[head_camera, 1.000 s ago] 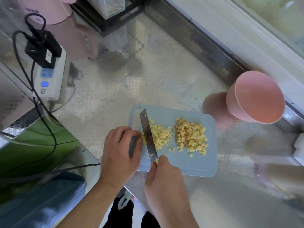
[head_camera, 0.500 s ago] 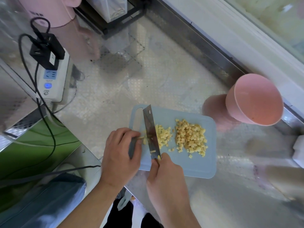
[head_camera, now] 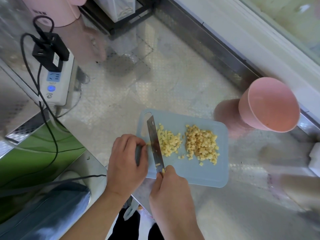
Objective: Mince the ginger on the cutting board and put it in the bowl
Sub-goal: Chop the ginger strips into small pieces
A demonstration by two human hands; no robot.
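A light blue cutting board lies on the steel counter. Two heaps of diced ginger sit on it: a paler heap beside the blade and a browner heap further right. My right hand grips the handle of a knife, whose blade stands edge-down on the board's left part. My left hand has curled fingers at the board's left edge and pinches a small bit of ginger against the blade. An empty pink bowl stands right of the board.
A white power strip with black plugs and cables lies at the left. A pink appliance and a black rack stand at the back. A green surface lies below the counter edge. A white object sits at the far right.
The knife blade has shifted a little to the left toward my left hand's fingers, between chops. The ginger heaps and the bowl stay where they were.
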